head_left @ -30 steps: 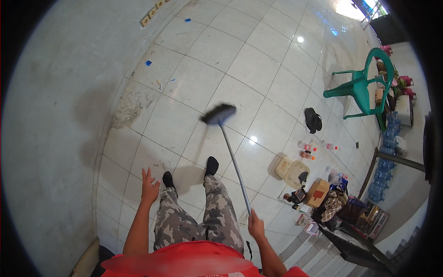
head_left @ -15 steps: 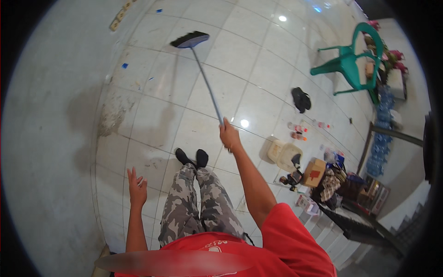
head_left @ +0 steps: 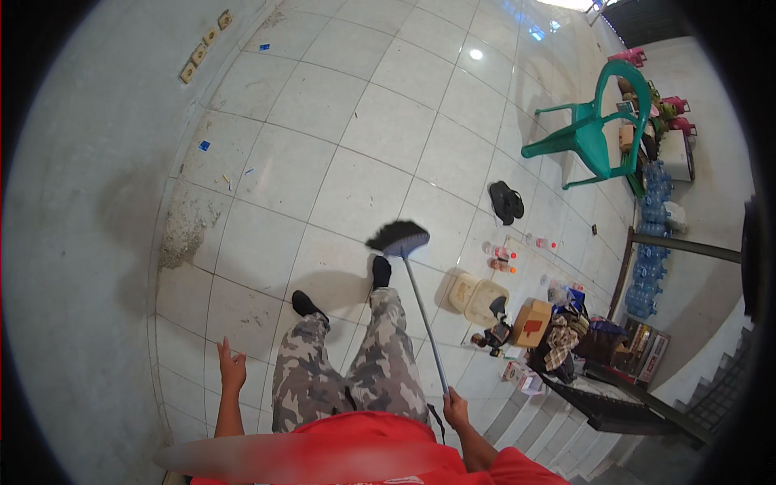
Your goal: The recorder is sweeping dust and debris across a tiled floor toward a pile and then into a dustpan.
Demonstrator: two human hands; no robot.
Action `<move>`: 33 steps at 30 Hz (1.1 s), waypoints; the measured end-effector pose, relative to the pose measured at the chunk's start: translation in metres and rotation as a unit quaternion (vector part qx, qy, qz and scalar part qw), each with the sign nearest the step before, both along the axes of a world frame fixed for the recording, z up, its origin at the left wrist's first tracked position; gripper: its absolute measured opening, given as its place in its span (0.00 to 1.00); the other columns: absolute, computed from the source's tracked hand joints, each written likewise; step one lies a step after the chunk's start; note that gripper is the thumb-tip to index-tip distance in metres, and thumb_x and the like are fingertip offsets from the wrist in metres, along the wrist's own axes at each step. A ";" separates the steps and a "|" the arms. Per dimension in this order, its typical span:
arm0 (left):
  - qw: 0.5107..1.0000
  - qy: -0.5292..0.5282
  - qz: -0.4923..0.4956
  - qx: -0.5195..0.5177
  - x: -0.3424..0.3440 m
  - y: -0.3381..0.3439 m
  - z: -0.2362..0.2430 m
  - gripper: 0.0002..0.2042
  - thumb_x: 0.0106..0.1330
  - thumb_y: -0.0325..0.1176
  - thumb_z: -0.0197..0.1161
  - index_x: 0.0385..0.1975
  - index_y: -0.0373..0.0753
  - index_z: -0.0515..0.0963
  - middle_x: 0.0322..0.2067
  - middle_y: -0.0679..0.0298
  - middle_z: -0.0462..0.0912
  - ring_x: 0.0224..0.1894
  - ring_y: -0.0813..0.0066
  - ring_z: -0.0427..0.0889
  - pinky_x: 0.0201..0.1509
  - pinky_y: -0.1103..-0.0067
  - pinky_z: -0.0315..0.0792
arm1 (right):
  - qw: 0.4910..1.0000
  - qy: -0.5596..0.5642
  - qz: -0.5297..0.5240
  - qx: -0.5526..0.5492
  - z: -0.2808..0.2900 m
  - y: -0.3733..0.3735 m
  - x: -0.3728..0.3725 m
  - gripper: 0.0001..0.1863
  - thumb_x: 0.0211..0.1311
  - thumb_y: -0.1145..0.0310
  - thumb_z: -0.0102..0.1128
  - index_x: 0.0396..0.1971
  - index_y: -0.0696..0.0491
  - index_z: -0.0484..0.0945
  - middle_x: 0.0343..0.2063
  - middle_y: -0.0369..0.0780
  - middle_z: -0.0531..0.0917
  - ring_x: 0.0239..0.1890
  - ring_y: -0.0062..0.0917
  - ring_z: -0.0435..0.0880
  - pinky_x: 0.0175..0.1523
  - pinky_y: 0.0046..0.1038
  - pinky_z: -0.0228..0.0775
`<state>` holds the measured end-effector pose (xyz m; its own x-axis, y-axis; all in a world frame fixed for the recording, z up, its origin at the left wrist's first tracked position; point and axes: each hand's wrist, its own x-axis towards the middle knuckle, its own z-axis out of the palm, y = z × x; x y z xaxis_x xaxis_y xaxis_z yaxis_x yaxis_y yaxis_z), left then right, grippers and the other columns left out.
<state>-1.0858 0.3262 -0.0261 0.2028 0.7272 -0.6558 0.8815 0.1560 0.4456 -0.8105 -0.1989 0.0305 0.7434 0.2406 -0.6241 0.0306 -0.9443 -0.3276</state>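
Note:
My right hand (head_left: 457, 410) is closed round the grey handle of a broom (head_left: 423, 319), low at my right side. The broom's head, with black bristles and a grey-blue top, lies just ahead of my right foot (head_left: 381, 272) over the white tiles. Off to my left, my left hand (head_left: 232, 366) hangs in the air with its fingers apart and nothing in it. Small blue scraps (head_left: 204, 146) lie on the tiles by the left wall, with a patch of rubble (head_left: 182, 226) nearer to me.
A green plastic chair (head_left: 594, 133) and black sandals (head_left: 506, 203) stand to the right. Nearer are bottles (head_left: 499, 251), a beige container (head_left: 478, 299), a cardboard box (head_left: 533, 323) and piled clothes. Blue water bottles (head_left: 651, 263) line the right wall; steps (head_left: 517, 428) drop away at lower right.
My right hand has drawn the broom back toward me, its head going from far ahead to beside my right foot. My feet have moved apart.

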 end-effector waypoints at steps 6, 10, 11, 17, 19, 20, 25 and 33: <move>0.993 0.005 -0.071 0.095 0.053 0.003 -0.033 0.32 0.60 0.27 0.55 0.64 0.40 0.50 0.65 0.46 0.41 0.47 0.70 0.76 0.49 0.80 0.69 | 0.978 -0.136 0.114 0.107 -0.134 0.212 0.293 0.19 0.59 0.64 0.49 0.50 0.52 0.67 0.25 0.54 0.77 0.27 0.52 0.76 0.30 0.48 0.68; 1.000 -0.003 0.015 0.024 0.153 -0.006 0.010 0.32 0.60 0.28 0.55 0.64 0.40 0.51 0.66 0.48 0.41 0.43 0.73 0.77 0.48 0.81 0.69 | 0.965 0.173 -0.137 0.141 -0.064 0.244 0.317 0.37 0.61 0.69 0.47 0.64 0.45 0.36 0.22 0.44 0.77 0.15 0.29 0.79 0.16 0.31 0.73; 1.000 -0.008 0.003 0.020 0.177 -0.011 0.012 0.32 0.60 0.28 0.55 0.64 0.40 0.51 0.66 0.48 0.41 0.43 0.73 0.77 0.48 0.81 0.69 | 0.954 0.217 -0.105 0.176 -0.062 0.204 0.307 0.33 0.61 0.69 0.47 0.63 0.48 0.44 0.21 0.43 0.76 0.15 0.30 0.79 0.16 0.32 0.73; 0.985 -0.079 -0.136 0.069 0.272 -0.032 0.010 0.31 0.60 0.28 0.54 0.64 0.38 0.51 0.65 0.46 0.43 0.40 0.73 0.78 0.48 0.80 0.69 | 0.995 -0.028 -0.013 0.090 0.049 0.061 0.254 0.28 0.54 0.71 0.53 0.57 0.54 0.60 0.16 0.47 0.77 0.16 0.37 0.79 0.25 0.38 0.71; 0.986 -0.085 -0.139 0.037 0.305 -0.042 0.017 0.31 0.60 0.29 0.55 0.64 0.38 0.51 0.65 0.46 0.43 0.40 0.73 0.78 0.48 0.80 0.69 | 0.997 -0.065 -0.021 -0.018 0.067 0.045 0.241 0.30 0.53 0.72 0.52 0.59 0.54 0.58 0.20 0.52 0.78 0.23 0.46 0.79 0.31 0.45 0.70; 0.987 -0.088 -0.133 0.014 0.317 -0.045 0.022 0.31 0.60 0.29 0.55 0.64 0.38 0.51 0.65 0.46 0.43 0.40 0.73 0.78 0.48 0.80 0.69 | 0.997 -0.065 -0.028 -0.020 0.068 0.044 0.243 0.30 0.53 0.72 0.52 0.59 0.54 0.58 0.20 0.52 0.78 0.23 0.46 0.79 0.31 0.45 0.70; 0.985 -0.069 -0.157 0.009 0.328 -0.043 0.022 0.31 0.60 0.29 0.55 0.64 0.39 0.51 0.65 0.45 0.43 0.40 0.73 0.78 0.48 0.80 0.69 | 0.973 -0.039 -0.129 -0.189 -0.002 0.056 0.277 0.26 0.53 0.73 0.48 0.55 0.56 0.58 0.23 0.55 0.78 0.28 0.51 0.78 0.33 0.48 0.68; 0.988 -0.060 -0.136 0.052 0.332 -0.014 0.013 0.32 0.59 0.30 0.56 0.64 0.38 0.51 0.65 0.45 0.43 0.40 0.73 0.78 0.47 0.80 0.70 | 0.995 0.013 -0.071 0.066 0.035 0.077 0.284 0.30 0.52 0.71 0.53 0.58 0.50 0.59 0.27 0.57 0.78 0.32 0.54 0.77 0.38 0.44 0.70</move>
